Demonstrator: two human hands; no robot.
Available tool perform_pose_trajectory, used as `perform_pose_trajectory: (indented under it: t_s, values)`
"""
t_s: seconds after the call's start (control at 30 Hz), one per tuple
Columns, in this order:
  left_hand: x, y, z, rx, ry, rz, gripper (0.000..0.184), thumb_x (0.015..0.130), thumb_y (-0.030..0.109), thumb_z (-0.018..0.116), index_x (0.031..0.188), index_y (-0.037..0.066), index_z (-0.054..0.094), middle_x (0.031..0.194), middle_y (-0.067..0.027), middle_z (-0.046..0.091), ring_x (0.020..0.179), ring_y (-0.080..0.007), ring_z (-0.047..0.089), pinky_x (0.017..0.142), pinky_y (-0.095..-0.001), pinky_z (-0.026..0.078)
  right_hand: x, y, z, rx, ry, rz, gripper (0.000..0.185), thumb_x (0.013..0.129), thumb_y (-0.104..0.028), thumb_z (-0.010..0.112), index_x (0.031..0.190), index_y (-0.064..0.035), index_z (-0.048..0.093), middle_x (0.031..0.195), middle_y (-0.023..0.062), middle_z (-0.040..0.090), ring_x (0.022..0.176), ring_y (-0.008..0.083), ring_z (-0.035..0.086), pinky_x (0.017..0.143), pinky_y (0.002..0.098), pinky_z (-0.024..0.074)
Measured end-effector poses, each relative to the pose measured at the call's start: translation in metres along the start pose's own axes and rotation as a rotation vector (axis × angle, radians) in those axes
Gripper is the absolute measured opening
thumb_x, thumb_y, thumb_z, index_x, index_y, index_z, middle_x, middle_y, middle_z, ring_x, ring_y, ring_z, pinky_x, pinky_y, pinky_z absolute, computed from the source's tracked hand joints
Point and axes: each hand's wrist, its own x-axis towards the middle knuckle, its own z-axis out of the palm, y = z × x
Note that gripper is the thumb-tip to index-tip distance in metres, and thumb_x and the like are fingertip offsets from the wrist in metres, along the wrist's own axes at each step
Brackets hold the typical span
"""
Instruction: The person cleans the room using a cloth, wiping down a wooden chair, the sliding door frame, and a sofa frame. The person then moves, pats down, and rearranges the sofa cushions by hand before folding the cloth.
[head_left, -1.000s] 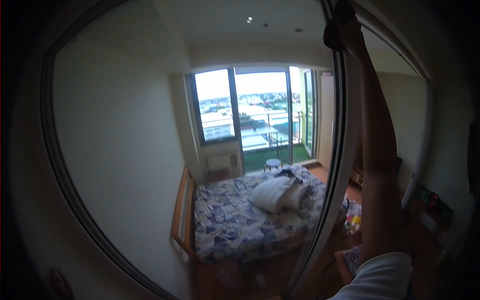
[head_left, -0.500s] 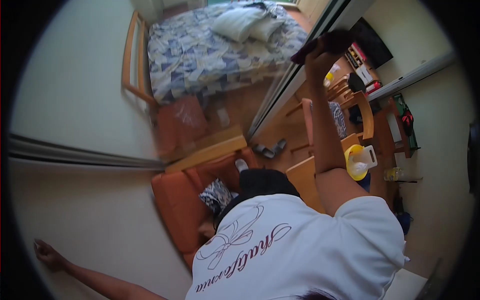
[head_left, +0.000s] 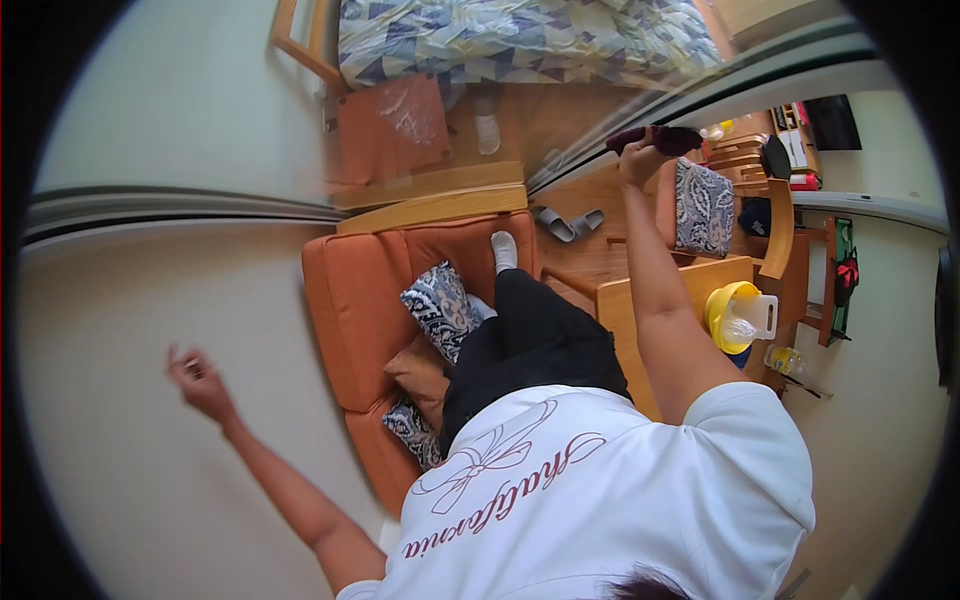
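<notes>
My right hand (head_left: 643, 163) is raised with its fingers closed round a dark maroon cloth (head_left: 680, 141). The cloth is at the pale frame (head_left: 745, 112) along the glass panel; whether it touches is hard to tell. My left hand (head_left: 203, 387) is held out in front of the white wall (head_left: 110, 300), slightly blurred, its fingers loosely apart and nothing visible in them. Below me is an orange sofa (head_left: 350, 300), with my white-socked foot (head_left: 504, 250) on its seat.
Patterned cushions (head_left: 440, 305) lie on the sofa by my legs. A wooden table (head_left: 640, 310) to the right carries a yellow container (head_left: 722, 312). Grey slippers (head_left: 568, 224) and a chair with a patterned cushion (head_left: 704, 208) stand beyond. A bed (head_left: 520, 40) shows behind the glass.
My left hand has come away from the far-left wall, moving up and inward. My right hand still holds the cloth, now lower in view. The view has tilted downward, showing more sofa.
</notes>
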Motion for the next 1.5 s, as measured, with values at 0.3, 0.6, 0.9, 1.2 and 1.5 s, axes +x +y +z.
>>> perform_pose_trajectory:
  t_s: [0.3, 0.6, 0.9, 1.2, 1.5]
  values:
    - [-0.171, 0.078, 0.107, -0.321, -0.509, -0.237, 0.039, 0.088, 0.006, 0.059, 0.125, 0.005, 0.048, 0.078, -0.0070, 0.065, 0.059, -0.0166, 0.060, 0.055, -0.0311, 0.050, -0.048, 0.048, 0.042, 0.030, 0.068, -0.010, 0.047, 0.091, -0.021, 0.056, 0.119, 0.0150, 0.045, 0.127, 0.0405, 0.040, 0.125, 0.0534, 0.029, 0.108, 0.0566, 0.0135]
    - [-0.223, 0.104, 0.115, -0.401, -0.718, -0.201, 0.042, 0.087, 0.008, 0.059, 0.127, 0.006, 0.047, 0.080, -0.0110, 0.066, 0.064, -0.0208, 0.065, 0.058, -0.0337, 0.051, -0.067, 0.054, 0.031, 0.120, -0.066, 0.201, 0.068, 0.089, -0.028, 0.063, 0.132, 0.0149, 0.032, 0.135, 0.0323, 0.037, 0.128, 0.0423, 0.034, 0.110, 0.0424, 0.0213]
    - [-0.236, 0.090, 0.116, -0.342, -0.736, -0.114, 0.040, 0.088, 0.009, 0.059, 0.126, 0.005, 0.048, 0.081, -0.0115, 0.067, 0.064, -0.0208, 0.065, 0.060, -0.0336, 0.051, 0.066, -0.035, -0.051, 0.377, 0.136, -0.197, 0.057, 0.091, -0.020, 0.062, 0.127, 0.0130, 0.033, 0.122, 0.0254, 0.050, 0.109, 0.0320, 0.052, 0.099, 0.0404, 0.0369]
    - [-0.249, 0.139, 0.131, -0.401, -0.854, -0.040, 0.039, 0.088, 0.012, 0.057, 0.126, 0.006, 0.048, 0.084, -0.0124, 0.067, 0.069, -0.0260, 0.067, 0.063, -0.0386, 0.052, 0.102, -0.028, -0.041, 0.140, 0.293, -0.387, 0.053, 0.093, -0.020, 0.057, 0.126, 0.0158, 0.034, 0.123, 0.0282, 0.050, 0.115, 0.0331, 0.050, 0.104, 0.0406, 0.0303]
    - [-0.254, 0.184, 0.165, -0.413, -0.994, 0.181, 0.039, 0.087, 0.013, 0.058, 0.124, 0.007, 0.049, 0.082, -0.0106, 0.067, 0.068, -0.0264, 0.066, 0.063, -0.0391, 0.052, 0.012, 0.017, -0.041, 0.347, -0.027, -0.067, 0.054, 0.085, -0.015, 0.065, 0.124, 0.0101, 0.037, 0.118, 0.0286, 0.048, 0.117, 0.0426, 0.044, 0.101, 0.0453, 0.0328]
